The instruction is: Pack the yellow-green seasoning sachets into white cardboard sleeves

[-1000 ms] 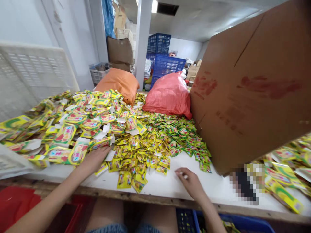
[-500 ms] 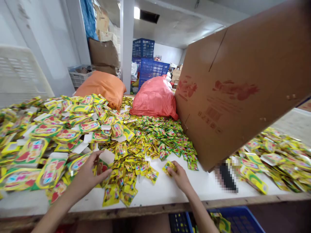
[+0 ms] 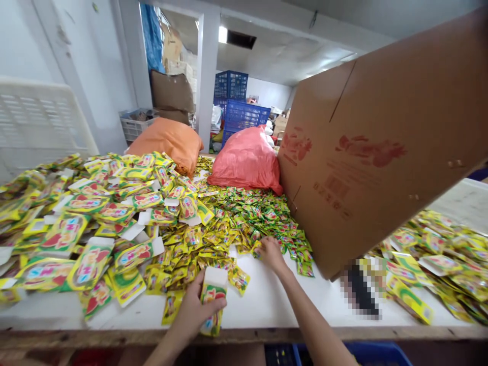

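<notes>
A tall yellow pouch [image 3: 212, 305] is clamped upright in the left hand [image 3: 194, 311] at the table's [image 3: 267, 305] front edge; its glossy film could slip and drop off. The right hand [image 3: 270, 252] is spread, fingers apart, on small crinkly sachets [image 3: 251, 223], easily scattered, beside a stiff carton [image 3: 381, 147].

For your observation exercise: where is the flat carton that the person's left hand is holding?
In the head view, the flat carton is low and centre-left, gripped upright in the left hand above the table's near edge, just in front of the small sachets.
</notes>
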The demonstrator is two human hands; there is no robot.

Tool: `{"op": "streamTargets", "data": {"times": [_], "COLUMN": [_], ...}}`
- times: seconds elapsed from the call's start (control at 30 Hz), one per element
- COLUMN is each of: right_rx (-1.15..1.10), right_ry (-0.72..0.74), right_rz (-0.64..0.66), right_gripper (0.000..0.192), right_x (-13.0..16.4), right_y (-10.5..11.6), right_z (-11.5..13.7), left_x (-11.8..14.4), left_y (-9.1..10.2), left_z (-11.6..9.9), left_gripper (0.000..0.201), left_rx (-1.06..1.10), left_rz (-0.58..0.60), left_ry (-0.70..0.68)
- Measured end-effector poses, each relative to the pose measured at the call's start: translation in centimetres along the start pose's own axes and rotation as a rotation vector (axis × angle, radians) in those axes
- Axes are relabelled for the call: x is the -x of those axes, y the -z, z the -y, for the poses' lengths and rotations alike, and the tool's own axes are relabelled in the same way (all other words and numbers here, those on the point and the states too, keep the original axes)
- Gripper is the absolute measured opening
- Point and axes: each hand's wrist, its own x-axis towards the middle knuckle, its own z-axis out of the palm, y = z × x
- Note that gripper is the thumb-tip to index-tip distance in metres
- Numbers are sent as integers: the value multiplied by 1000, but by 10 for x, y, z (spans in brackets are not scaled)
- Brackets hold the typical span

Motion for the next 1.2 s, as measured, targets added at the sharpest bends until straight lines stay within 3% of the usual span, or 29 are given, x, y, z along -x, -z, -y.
{"op": "streamTargets", "data": {"times": [0.13,0.23,0.37,0.43,0.5,0.63,0.77,0.83,0.9,1.03,1.1,1.2], "right_rx": [17,-16,-71,-65,-32,53,-23,-176,-367,-576,-529,-374], "right_ry": [1,8,55,75,82,109,85,67,58,48,67,211], "right_rz": [-66,-57,-17,52,173,405,456,387,206,-171,-232,-189], "right_gripper": [18,18,31,40,43,24,6,5,12,18,18,12], "right_x": [5,20,52,74,97,129,127,119,111,107,110,114], "right_y": [-23,-25,-6,8,19,30,39,41,35,-1,-19,-26], "right_z": [10,13,18,21,24,31,42,54,70,98,102,95], "left_x": [3,1,-5,-8,-10,-11,-12,-14,-16,-17,-17,-18], "left_y": [-12,-17,-20,-20,-20,-23,-28,-30,-33,-35,-34,-32], "left_z": [4,6,14,19,22,19,20,23,24,24,24,28], "left_gripper": [35,30,35,45,47,37,33,31,29,29,31,23], "left_rx": [84,166,172,160,130,106,131,130,124,111,115,122], "left_rz": [33,118,87,25,44,218,233,233,241,267,258,289], "left_ry": [-35,-58,-14,21,54,127,163,167,156,136,134,122]}}
